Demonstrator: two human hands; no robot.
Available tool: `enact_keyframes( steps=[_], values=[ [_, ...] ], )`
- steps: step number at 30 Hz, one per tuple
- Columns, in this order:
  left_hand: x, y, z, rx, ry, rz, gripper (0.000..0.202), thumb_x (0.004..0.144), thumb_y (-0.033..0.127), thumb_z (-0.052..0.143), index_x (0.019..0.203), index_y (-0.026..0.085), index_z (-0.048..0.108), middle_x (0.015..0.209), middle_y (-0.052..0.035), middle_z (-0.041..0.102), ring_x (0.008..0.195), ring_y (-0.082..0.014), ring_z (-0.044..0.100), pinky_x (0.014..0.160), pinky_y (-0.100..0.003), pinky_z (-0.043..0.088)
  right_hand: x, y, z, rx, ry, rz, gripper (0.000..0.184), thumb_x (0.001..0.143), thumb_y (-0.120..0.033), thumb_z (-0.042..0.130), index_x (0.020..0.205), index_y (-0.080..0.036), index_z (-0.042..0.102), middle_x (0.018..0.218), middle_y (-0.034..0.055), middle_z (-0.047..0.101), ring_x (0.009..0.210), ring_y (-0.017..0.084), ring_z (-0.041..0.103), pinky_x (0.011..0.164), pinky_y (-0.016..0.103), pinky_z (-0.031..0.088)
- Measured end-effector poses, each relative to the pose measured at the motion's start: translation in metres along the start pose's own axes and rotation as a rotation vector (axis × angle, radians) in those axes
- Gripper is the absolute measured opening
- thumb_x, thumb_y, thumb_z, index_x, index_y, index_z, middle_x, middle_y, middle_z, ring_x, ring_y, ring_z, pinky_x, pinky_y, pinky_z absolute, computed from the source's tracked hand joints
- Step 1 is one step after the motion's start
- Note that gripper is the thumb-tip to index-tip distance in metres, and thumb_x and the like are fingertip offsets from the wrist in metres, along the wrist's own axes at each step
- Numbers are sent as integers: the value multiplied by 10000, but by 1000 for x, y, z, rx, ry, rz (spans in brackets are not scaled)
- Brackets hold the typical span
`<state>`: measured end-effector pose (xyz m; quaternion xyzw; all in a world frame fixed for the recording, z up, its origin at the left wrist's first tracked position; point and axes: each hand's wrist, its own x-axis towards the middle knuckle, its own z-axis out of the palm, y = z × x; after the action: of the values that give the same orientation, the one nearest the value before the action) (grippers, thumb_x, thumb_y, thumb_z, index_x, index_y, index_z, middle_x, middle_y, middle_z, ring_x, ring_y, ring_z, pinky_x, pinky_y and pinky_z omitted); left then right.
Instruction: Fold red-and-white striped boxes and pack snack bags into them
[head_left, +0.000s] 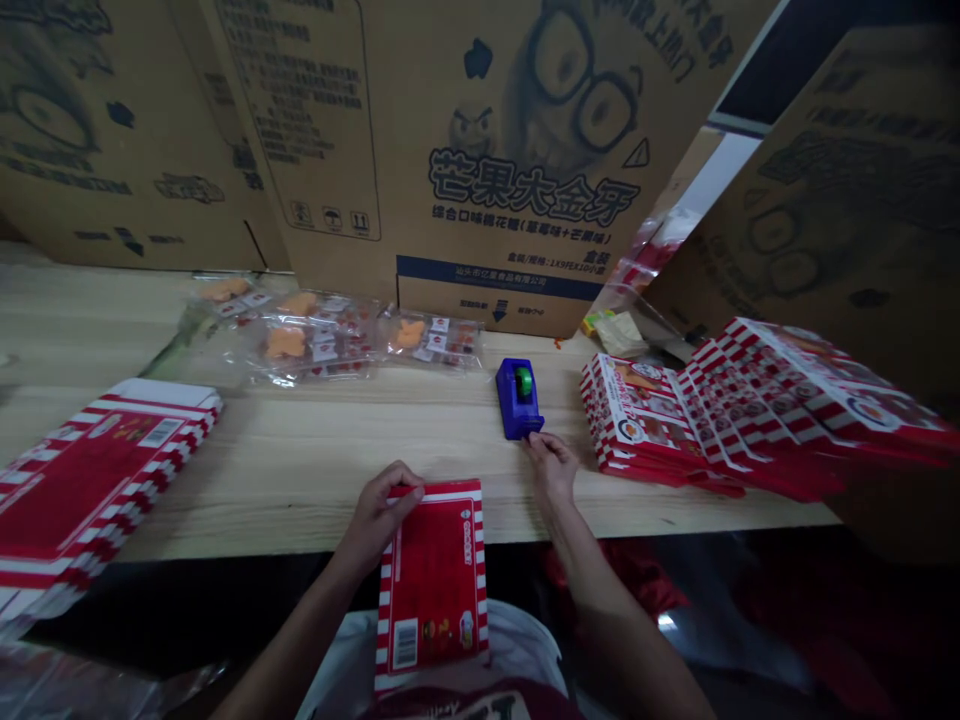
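Observation:
My left hand (381, 515) grips the top left corner of a flat red and white striped carton (431, 585) that hangs over the table's front edge toward my lap. My right hand (551, 462) reaches to the front end of a small blue tape dispenser (518, 397) with a green roll; its fingers are curled and touch the dispenser's front. Whether it pinches tape I cannot make out.
A fanned stack of flat striped cartons (720, 410) lies on the wooden table (315, 460) at right, another stack (82, 480) at left. Clear bags of orange snacks (322, 335) lie at the back. Large printed cardboard boxes (480, 150) wall in the rear and right.

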<state>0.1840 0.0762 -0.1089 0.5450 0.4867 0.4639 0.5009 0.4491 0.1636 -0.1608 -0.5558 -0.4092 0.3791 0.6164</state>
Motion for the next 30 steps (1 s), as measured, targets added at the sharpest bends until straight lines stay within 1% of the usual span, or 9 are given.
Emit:
enact_keyframes(
  steps=[5, 10, 12, 15, 17, 20, 24, 28, 30],
  values=[
    [-3, 5, 2, -15, 11, -23, 186, 823, 336, 595, 730, 176, 575, 784, -10, 556, 767, -163, 514, 726, -275, 385, -2, -8, -3, 108, 36, 113, 342, 557, -453, 766, 629, -192, 557, 653, -3, 558, 647, 153, 558, 758, 403, 533],
    [-4, 8, 4, -21, 22, -8, 176, 815, 316, 594, 708, 177, 574, 750, -5, 542, 747, -156, 504, 718, -274, 381, -17, -33, -7, 86, -136, 192, 333, 586, -446, 780, 627, -182, 580, 626, -6, 558, 617, 146, 555, 686, 356, 527],
    [-3, 7, 5, -18, 6, 2, 170, 813, 311, 594, 713, 175, 574, 758, -8, 541, 755, -159, 509, 721, -277, 386, -17, -55, -1, -28, -438, 170, 299, 660, -434, 753, 659, -171, 609, 653, -1, 572, 641, 141, 553, 666, 307, 498],
    [1, 7, 9, -17, -46, -1, 174, 818, 319, 588, 726, 172, 575, 766, -7, 538, 744, -155, 511, 708, -273, 389, -9, -95, 23, -291, -1134, 5, 287, 768, -427, 668, 676, -158, 625, 709, 4, 583, 686, 130, 532, 660, 250, 441],
    [3, 7, 11, -15, -74, 2, 174, 825, 318, 580, 731, 173, 575, 758, -2, 539, 732, -149, 508, 702, -269, 387, 0, -115, 46, -414, -1504, -113, 276, 804, -399, 622, 677, -154, 637, 706, -6, 573, 668, 118, 513, 639, 230, 414],
    [4, 9, 14, -9, -88, 22, 164, 827, 307, 571, 729, 174, 576, 765, -6, 555, 750, -153, 520, 720, -273, 393, 9, -126, 78, -517, -1768, -231, 214, 795, -328, 608, 673, -158, 655, 642, -35, 554, 606, 101, 487, 578, 203, 368],
    [4, 12, 14, 0, -76, 35, 167, 817, 315, 572, 738, 169, 589, 787, -21, 579, 784, -168, 537, 747, -284, 401, 2, -119, 96, -691, -1727, -309, 150, 684, -248, 714, 591, -162, 633, 528, -70, 513, 496, 74, 420, 501, 197, 274],
    [2, 11, 11, 17, -49, 13, 173, 817, 320, 572, 729, 171, 581, 767, -17, 564, 772, -167, 527, 728, -279, 402, -11, -110, 89, -805, -1513, -377, 228, 677, -300, 764, 574, -165, 611, 518, -49, 529, 496, 80, 425, 511, 215, 256],
    [1, 11, 10, 22, -45, 2, 171, 827, 312, 572, 726, 174, 575, 765, -14, 555, 774, -166, 526, 723, -277, 402, -16, -106, 81, -759, -1391, -338, 218, 666, -345, 784, 681, -174, 650, 595, -26, 597, 546, 100, 491, 532, 214, 295]
  ],
)
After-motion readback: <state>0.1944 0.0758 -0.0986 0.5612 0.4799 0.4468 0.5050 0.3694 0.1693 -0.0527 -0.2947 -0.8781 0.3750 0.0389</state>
